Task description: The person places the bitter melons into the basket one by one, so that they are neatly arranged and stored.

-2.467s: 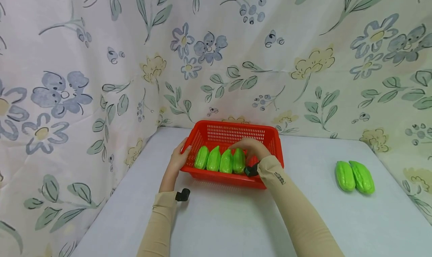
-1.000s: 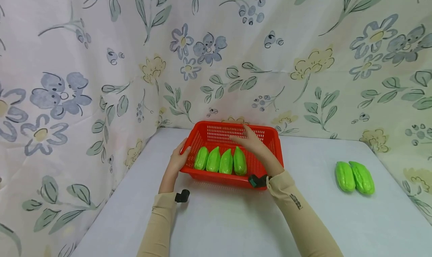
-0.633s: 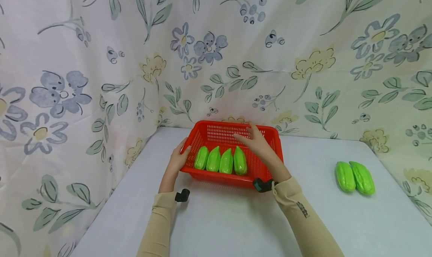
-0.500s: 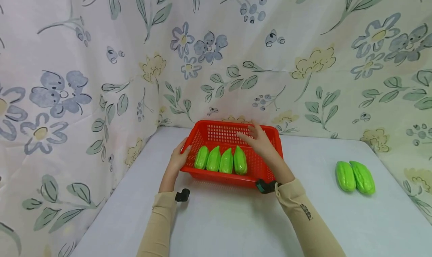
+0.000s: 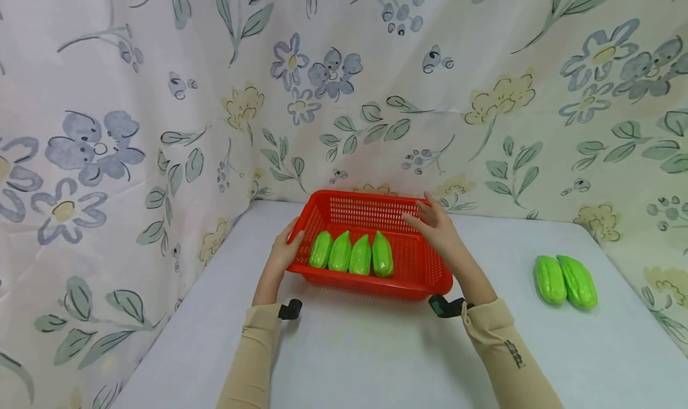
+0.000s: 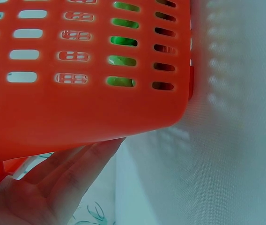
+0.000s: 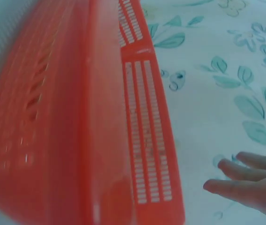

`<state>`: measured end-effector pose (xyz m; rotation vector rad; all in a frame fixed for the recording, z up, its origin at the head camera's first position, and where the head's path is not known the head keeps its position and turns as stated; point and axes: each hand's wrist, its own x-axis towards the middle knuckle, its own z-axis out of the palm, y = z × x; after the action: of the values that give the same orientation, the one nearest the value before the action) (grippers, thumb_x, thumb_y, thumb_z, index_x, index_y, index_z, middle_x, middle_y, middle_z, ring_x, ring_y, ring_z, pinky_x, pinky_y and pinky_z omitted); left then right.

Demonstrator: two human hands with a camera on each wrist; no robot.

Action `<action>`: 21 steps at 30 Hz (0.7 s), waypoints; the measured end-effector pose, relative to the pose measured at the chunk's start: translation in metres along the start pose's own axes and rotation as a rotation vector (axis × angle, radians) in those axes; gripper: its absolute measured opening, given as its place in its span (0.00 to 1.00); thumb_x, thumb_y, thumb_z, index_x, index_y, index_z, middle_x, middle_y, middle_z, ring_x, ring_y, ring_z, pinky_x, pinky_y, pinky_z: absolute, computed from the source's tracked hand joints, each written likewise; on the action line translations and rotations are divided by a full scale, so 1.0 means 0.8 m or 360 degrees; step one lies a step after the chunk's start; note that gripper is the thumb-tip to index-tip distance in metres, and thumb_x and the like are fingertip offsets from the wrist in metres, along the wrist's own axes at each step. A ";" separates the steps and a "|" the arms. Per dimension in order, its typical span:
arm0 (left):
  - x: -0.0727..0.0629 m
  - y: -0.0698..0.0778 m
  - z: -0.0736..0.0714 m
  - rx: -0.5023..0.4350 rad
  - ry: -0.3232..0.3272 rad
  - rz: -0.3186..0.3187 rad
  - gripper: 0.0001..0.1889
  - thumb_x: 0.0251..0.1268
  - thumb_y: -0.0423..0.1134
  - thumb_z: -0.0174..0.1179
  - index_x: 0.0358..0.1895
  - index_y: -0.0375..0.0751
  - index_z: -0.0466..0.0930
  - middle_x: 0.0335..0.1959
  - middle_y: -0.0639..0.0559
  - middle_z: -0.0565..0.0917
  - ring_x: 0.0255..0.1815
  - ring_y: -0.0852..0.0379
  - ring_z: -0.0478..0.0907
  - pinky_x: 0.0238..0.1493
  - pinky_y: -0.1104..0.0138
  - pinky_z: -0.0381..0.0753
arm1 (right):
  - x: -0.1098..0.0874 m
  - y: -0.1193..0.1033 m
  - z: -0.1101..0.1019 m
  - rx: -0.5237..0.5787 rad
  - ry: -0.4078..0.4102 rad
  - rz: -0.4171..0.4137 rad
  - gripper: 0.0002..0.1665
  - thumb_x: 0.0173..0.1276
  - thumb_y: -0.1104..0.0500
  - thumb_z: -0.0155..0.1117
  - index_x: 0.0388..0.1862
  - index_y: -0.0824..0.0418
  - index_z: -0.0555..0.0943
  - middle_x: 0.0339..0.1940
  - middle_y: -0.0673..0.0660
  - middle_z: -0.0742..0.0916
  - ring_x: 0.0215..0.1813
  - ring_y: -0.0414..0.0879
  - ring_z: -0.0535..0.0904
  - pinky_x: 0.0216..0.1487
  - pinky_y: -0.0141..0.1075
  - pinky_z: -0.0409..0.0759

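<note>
A red plastic basket with slotted walls stands on the white table. My left hand grips its left rim, thumb over the edge; in the left wrist view the fingers lie under the rim. Inside, along the basket's left and middle, several glossy green, ridged, elongated fruits lie side by side, pointed ends away from me. My right hand hovers over the basket's right rim, fingers spread and holding nothing. The right wrist view shows those fingers apart from the basket.
Two more green ridged fruits lie together on the table, to the right of the basket. A floral cloth hangs behind and along the sides of the table. Black wrist cameras sit at both sleeve cuffs.
My right hand has let go of the rightmost fruit in the basket, lifted off and moved right to the basket's right rim. My left hand keeps its grip on the left rim.
</note>
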<state>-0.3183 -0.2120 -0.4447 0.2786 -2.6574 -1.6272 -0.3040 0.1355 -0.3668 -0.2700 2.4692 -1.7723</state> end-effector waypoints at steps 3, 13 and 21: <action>0.000 0.000 0.000 0.0007 0.0001 -0.0005 0.29 0.77 0.50 0.45 0.78 0.58 0.52 0.77 0.41 0.59 0.62 0.43 0.68 0.61 0.48 0.74 | -0.004 0.005 -0.010 -0.0028 0.0019 -0.0008 0.54 0.70 0.40 0.59 0.81 0.44 0.35 0.81 0.57 0.57 0.80 0.57 0.52 0.75 0.60 0.56; -0.001 -0.001 0.002 0.0034 0.0044 0.0059 0.30 0.74 0.56 0.47 0.77 0.60 0.55 0.74 0.38 0.63 0.55 0.43 0.71 0.49 0.53 0.81 | -0.013 0.024 -0.043 -0.0101 0.0080 0.0019 0.57 0.68 0.37 0.58 0.81 0.46 0.34 0.81 0.57 0.56 0.80 0.58 0.52 0.71 0.65 0.57; 0.001 0.000 0.000 0.0024 0.0005 -0.0010 0.29 0.77 0.49 0.45 0.78 0.58 0.52 0.76 0.41 0.61 0.58 0.43 0.71 0.54 0.54 0.80 | -0.019 0.035 -0.070 -0.0126 0.0133 0.0047 0.57 0.69 0.37 0.57 0.81 0.49 0.32 0.81 0.59 0.54 0.80 0.60 0.50 0.70 0.67 0.57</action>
<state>-0.3188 -0.2120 -0.4449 0.2904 -2.6700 -1.6080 -0.3016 0.1995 -0.3752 -0.1674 2.5905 -1.7113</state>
